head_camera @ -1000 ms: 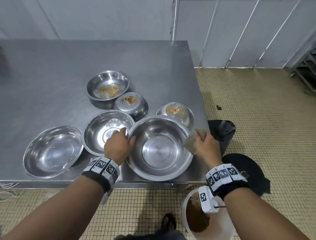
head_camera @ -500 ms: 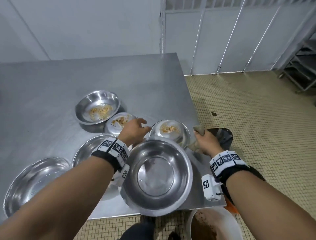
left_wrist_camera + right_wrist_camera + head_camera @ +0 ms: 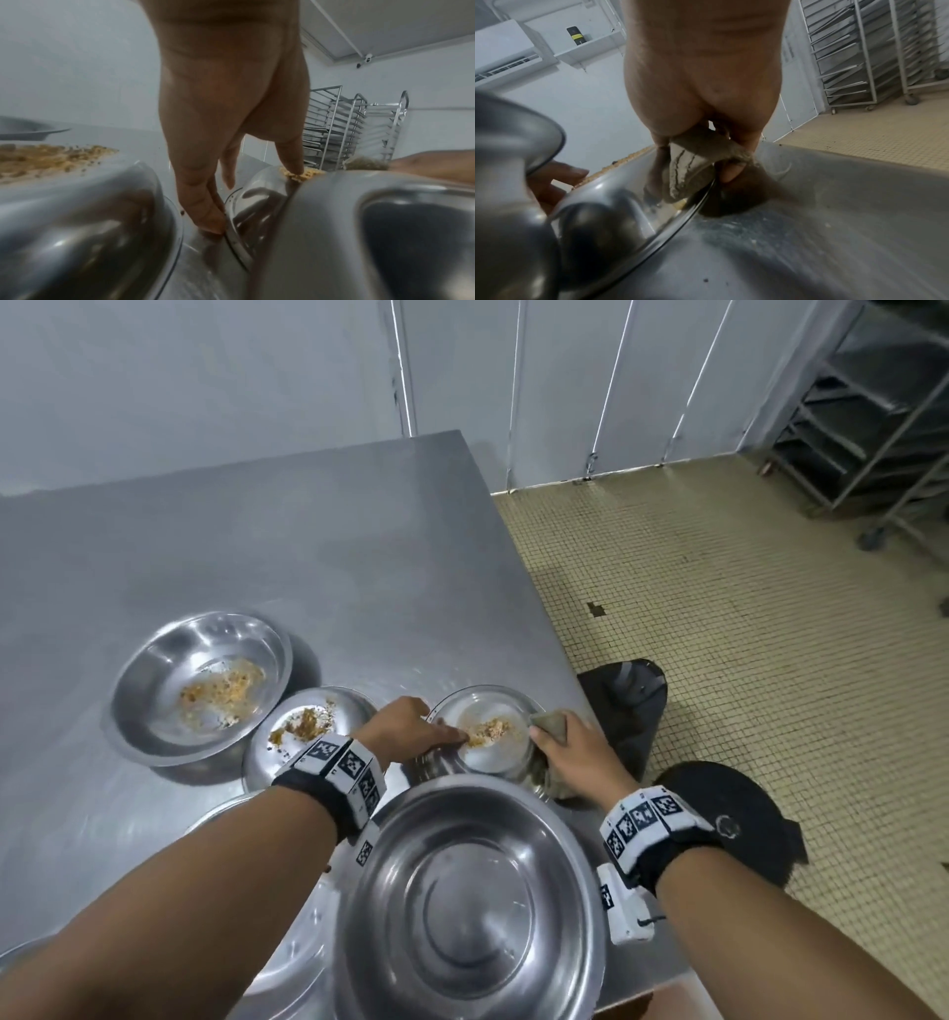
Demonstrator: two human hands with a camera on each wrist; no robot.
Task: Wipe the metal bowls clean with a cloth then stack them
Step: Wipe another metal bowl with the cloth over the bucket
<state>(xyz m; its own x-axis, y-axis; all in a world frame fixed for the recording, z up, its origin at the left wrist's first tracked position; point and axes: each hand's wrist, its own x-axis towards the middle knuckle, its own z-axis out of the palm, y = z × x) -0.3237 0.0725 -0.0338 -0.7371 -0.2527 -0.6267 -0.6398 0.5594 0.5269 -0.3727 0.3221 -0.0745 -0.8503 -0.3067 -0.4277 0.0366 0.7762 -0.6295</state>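
Note:
A small metal bowl [image 3: 493, 755] stands upside down near the table's right edge, with orange crumbs on its upturned base. My left hand [image 3: 421, 734] holds its left side, thumb on the crumbed base and fingers [image 3: 205, 219] down at the rim. On the bowl's right side, my right hand [image 3: 570, 749] grips a crumpled grey-brown cloth [image 3: 552, 724] and presses it against the wall of the bowl [image 3: 618, 194]. A large clean bowl [image 3: 472, 901] sits upright just in front, between my forearms.
Left of the small bowl are another upturned bowl [image 3: 308, 726] with crumbs and a big upright bowl [image 3: 200, 685] with food residue. More bowls lie under my left forearm. The steel table [image 3: 308, 546] ends by my right hand; black objects [image 3: 626, 706] sit on the tiled floor.
Both hands have left the large clean bowl and moved back to the small upturned bowl behind it. The left hand now holds that bowl and the cloth touches its right side.

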